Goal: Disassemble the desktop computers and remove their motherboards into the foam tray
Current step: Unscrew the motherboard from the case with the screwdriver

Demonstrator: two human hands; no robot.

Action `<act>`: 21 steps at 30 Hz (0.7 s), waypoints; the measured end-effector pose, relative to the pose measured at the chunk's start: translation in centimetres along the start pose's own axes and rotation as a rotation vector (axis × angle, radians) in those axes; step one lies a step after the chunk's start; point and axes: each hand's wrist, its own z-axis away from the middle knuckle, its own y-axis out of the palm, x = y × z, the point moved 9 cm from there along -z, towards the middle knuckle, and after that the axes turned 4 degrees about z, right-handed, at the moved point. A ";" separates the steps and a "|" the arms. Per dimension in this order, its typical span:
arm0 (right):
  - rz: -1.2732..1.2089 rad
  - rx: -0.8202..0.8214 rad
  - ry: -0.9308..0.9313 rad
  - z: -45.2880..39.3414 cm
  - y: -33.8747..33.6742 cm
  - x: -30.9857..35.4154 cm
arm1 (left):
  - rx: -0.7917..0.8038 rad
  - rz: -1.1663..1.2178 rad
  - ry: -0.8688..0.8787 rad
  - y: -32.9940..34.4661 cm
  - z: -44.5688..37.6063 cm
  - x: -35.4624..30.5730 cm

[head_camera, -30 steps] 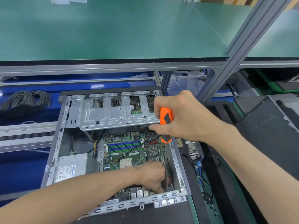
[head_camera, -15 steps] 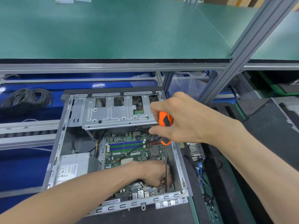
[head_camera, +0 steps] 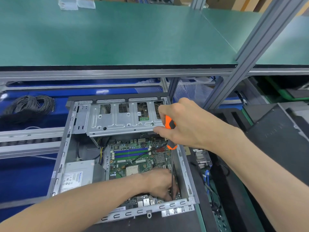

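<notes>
A coil of black cable (head_camera: 30, 104) lies on the blue surface (head_camera: 25, 173) at left. Above runs a green-topped shelf (head_camera: 117, 36), carried by a grey aluminium post (head_camera: 250, 52).

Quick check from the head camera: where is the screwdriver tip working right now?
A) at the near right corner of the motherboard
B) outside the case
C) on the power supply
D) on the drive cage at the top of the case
A: the right hand holds the screwdriver upright, its shaft running down to the near right corner of the motherboard, beside the left hand.
</notes>
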 end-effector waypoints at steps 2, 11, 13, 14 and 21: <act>-0.057 0.034 0.013 0.3 0.1 -0.1 | -0.002 -0.017 -0.013 0.0 0.1 -0.1; -0.162 0.188 0.003 2.4 -0.7 0.8 | 0.046 -0.040 -0.057 0.3 0.1 -0.2; -0.149 0.228 0.001 3.1 -1.0 0.8 | 0.044 -0.071 -0.067 0.1 0.0 -0.2; -0.144 0.251 0.004 3.5 -1.1 0.8 | 0.038 -0.092 -0.082 0.1 -0.1 0.0; 0.143 0.132 0.092 6.1 -2.8 0.1 | 0.068 -0.216 -0.162 1.7 -2.7 1.8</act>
